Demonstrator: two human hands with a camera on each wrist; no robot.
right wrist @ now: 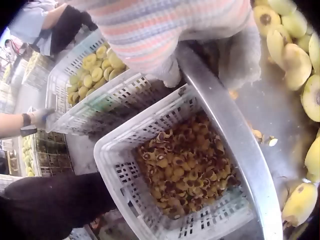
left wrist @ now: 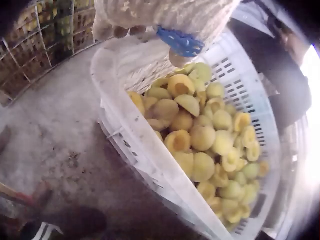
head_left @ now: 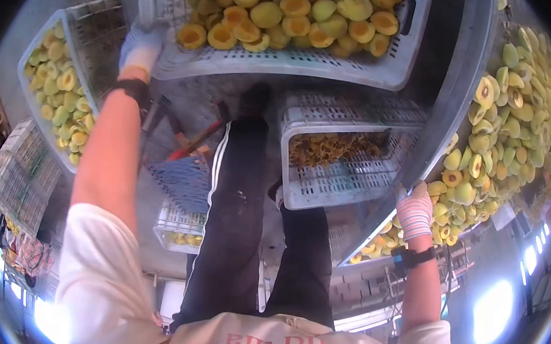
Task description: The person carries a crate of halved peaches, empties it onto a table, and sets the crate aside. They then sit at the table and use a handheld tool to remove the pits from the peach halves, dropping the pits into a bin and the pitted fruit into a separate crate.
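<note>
My gloved left hand (head_left: 141, 47) grips the near left corner of a white plastic crate (head_left: 284, 69) full of yellow-green, pitted fruit halves (head_left: 267, 14). In the left wrist view the glove (left wrist: 165, 17), with a blue patch, sits over the crate's rim, most of its fingers hidden. The striped glove of my right hand (head_left: 414, 213) holds the raised metal edge (head_left: 448, 112) of a table; the right wrist view has fingers on both sides of this edge (right wrist: 225, 110). Cut fruit (head_left: 480, 150) lies heaped on the table beyond that hand.
Below the table edge stands a white crate (head_left: 335, 197) with brown pits and scraps (right wrist: 185, 167). Another crate of fruit (head_left: 60, 87) is at the left. A small stool with a blue woven seat (head_left: 180, 180) stands by my legs. Stacked crates (head_left: 23, 173) are further left.
</note>
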